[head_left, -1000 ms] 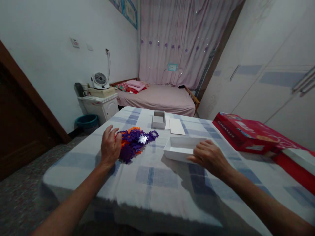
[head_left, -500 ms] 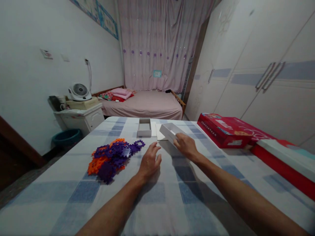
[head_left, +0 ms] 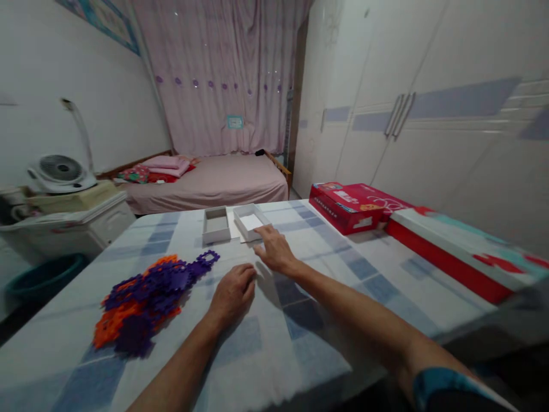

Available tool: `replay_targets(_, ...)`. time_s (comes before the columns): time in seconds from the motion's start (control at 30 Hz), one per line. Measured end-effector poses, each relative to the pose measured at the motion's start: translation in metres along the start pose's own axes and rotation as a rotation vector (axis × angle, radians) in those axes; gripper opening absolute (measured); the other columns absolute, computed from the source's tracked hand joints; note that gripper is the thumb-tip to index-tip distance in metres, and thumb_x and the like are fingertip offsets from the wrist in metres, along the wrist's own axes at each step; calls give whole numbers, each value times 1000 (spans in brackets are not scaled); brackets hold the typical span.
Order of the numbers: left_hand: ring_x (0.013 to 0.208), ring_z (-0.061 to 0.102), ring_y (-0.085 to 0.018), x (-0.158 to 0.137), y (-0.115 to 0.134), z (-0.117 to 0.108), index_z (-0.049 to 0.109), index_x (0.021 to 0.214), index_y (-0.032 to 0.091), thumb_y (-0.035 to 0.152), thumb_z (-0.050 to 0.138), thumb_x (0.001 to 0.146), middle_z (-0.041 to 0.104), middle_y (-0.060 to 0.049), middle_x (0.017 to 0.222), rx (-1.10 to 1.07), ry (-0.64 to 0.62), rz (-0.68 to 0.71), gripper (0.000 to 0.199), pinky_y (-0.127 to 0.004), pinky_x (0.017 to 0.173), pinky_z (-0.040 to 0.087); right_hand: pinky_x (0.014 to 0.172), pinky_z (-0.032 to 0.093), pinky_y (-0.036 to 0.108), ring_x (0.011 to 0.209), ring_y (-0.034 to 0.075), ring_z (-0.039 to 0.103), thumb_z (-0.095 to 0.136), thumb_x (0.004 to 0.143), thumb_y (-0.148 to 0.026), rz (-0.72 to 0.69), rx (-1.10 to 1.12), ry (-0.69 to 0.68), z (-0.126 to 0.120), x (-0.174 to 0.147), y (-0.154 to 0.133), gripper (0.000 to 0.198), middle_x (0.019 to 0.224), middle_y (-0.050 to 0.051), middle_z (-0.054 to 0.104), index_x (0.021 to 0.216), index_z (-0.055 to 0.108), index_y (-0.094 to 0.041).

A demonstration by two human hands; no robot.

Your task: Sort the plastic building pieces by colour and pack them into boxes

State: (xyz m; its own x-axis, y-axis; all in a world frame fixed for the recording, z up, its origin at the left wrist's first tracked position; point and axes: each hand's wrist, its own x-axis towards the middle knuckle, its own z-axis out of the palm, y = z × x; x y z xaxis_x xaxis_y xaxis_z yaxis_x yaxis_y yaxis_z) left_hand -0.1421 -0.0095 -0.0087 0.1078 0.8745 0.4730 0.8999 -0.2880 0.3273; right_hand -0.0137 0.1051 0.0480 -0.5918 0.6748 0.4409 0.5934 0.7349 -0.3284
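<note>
A shallow white open box (head_left: 249,220) lies flat towards the far side of the table, its front part over a pale flat sheet (head_left: 235,230). At that box's right front corner, my right hand (head_left: 275,249) has its fingers apart, fingertips at the rim. Just left stands a second open box (head_left: 217,224) with a greyish inside. My left hand (head_left: 234,290) rests on the cloth nearer to me, fingers curled in and nothing seen in them. Left of it is a heap of purple and orange notched plastic pieces (head_left: 160,292).
A red printed box (head_left: 349,207) and a long red and white box (head_left: 454,252) lie along the table's right side. A checked cloth (head_left: 317,320) covers the table. Beyond are a bed (head_left: 214,177), a fan (head_left: 62,171) on a cabinet, and a tall wardrobe (head_left: 386,154).
The tilted white box has come down flat beside the other box, and my right hand has loosened from it. My left hand's fingers have curled in. The view has turned right.
</note>
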Motion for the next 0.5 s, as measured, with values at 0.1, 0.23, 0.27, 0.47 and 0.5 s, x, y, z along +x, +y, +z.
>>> replay_targets(0.1, 105, 61, -22, 0, -8, 2, 67, 100, 18, 23, 46, 86, 66, -10, 112, -15, -3, -6, 26, -39, 95, 50, 97, 42, 41, 117, 23, 50, 52, 84, -26, 74, -36, 116, -38, -52, 60, 42, 128, 10, 55, 125, 53, -19)
replay_targets(0.23, 104, 63, -23, -1, -20, 6, 69, 99, 19, 31, 47, 85, 67, -8, 111, -24, 19, 2, 28, -40, 94, 52, 101, 40, 44, 119, 26, 49, 50, 82, -24, 312, -285, 396, -113, -129, 157, 42, 125, 15, 56, 122, 54, -15)
replay_targets(0.27, 103, 64, -23, -1, -23, 7, 69, 98, 20, 33, 48, 85, 68, -8, 111, -22, 23, 9, 28, -39, 93, 52, 102, 39, 46, 121, 28, 47, 49, 82, -25, 382, -384, 476, -133, -149, 178, 43, 126, 16, 55, 123, 53, -14)
replay_targets(0.47, 100, 67, -22, 1, -34, 8, 70, 96, 24, 40, 50, 84, 70, -5, 109, -5, 29, 46, 29, -36, 89, 55, 98, 36, 54, 125, 37, 41, 54, 79, -49, 897, -703, 775, -225, -249, 250, 66, 135, 25, 45, 131, 47, -9)
replay_targets(0.5, 100, 67, -23, 1, -36, 8, 71, 96, 24, 40, 50, 83, 71, -5, 109, -1, 25, 49, 29, -36, 89, 55, 94, 39, 53, 121, 38, 45, 53, 79, -53, 992, -664, 766, -233, -258, 258, 69, 130, 27, 48, 130, 47, -7)
